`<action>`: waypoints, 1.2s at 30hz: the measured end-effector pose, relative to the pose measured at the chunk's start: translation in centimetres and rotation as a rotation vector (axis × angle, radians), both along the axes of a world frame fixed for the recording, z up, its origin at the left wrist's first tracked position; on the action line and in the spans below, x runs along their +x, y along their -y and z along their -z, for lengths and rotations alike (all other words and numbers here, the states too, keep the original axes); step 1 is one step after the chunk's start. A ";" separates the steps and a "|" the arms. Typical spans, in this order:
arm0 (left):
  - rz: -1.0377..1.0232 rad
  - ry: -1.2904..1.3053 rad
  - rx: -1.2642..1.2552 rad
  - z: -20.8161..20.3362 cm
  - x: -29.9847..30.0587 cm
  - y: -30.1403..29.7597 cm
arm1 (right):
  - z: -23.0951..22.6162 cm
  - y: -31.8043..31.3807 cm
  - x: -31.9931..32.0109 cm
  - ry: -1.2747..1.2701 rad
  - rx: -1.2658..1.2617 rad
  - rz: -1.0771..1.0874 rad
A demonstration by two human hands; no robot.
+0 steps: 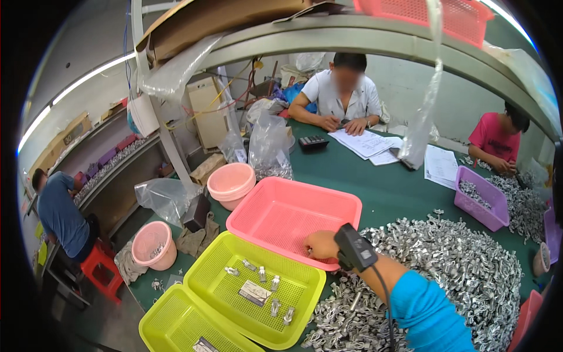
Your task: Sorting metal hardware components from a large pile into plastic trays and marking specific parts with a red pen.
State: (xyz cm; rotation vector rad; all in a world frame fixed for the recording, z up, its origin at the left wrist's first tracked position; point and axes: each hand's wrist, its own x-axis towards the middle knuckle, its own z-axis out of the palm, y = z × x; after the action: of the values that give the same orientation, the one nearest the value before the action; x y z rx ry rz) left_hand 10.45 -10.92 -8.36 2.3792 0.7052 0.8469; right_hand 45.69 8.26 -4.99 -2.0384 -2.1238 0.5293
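Observation:
My right hand (321,244) reaches over the near right edge of a pink plastic basket (281,211). Its fingers are curled together, and what they hold, if anything, is hidden. A black device with a cable (355,246) sits on that wrist, above a blue sleeve. Under my forearm spreads a large heap of small silvery metal parts (451,264). Beside the pink basket stands a yellow-green basket (234,296) holding several metal parts (275,283) and a printed card (254,292). My left hand is out of view.
Another yellow-green basket (176,328) stands nearest me. Pink tubs (231,182) and clear bags of parts (270,146) are to the left. A purple basket (481,196) sits at right. Two people work across the green table (316,167); an overhead beam (328,35) crosses above.

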 end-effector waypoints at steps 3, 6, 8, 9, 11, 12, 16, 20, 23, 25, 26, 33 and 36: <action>0.023 0.024 -0.026 0.1 -0.2 0.1 | 3.3 -1.6 0.4 0.002 -0.150 0.232; 0.006 0.051 -0.014 0.3 -0.4 -0.2 | 3.0 -1.1 0.8 0.082 -0.053 0.110; 0.042 0.046 -0.015 0.2 -0.6 -0.3 | 2.0 -0.9 -0.1 0.081 -0.079 0.094; 0.038 0.049 -0.016 0.3 -0.7 -0.4 | 1.4 -0.8 -0.9 0.076 -0.032 0.049; 0.092 0.050 0.025 0.3 -0.9 -0.6 | -0.3 -0.5 -2.1 0.154 0.012 -0.086; 0.092 0.052 0.025 0.3 -0.8 -0.6 | -0.8 -0.4 -2.3 0.156 0.012 -0.085; 0.062 0.090 0.008 0.2 -0.8 -0.4 | -0.5 -1.0 -2.4 0.291 -0.043 -0.215; 0.048 0.083 0.031 0.1 -0.9 -0.3 | 0.1 -1.4 -1.5 0.220 0.017 0.000; 0.066 0.085 0.050 0.0 -0.9 -0.6 | 0.0 -0.8 0.2 0.150 0.213 0.278; 0.069 0.089 0.065 0.0 -0.9 -0.6 | 0.1 -0.6 0.3 -0.018 0.310 0.363; 0.072 0.087 0.079 0.0 -0.8 -0.6 | 0.2 -0.5 0.1 -0.014 0.311 0.362; 0.056 0.115 0.031 0.3 -1.0 -0.5 | 1.1 -0.6 -0.8 0.175 -0.048 0.045; 0.056 0.113 0.002 0.5 -1.0 -0.4 | 1.9 -1.2 0.1 0.213 -0.068 0.154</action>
State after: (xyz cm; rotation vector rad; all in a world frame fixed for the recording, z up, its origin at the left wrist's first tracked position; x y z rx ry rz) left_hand 9.41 -10.47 -8.84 2.3214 0.5907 0.9499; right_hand 45.76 9.42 -6.92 -2.3685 -2.0604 0.3823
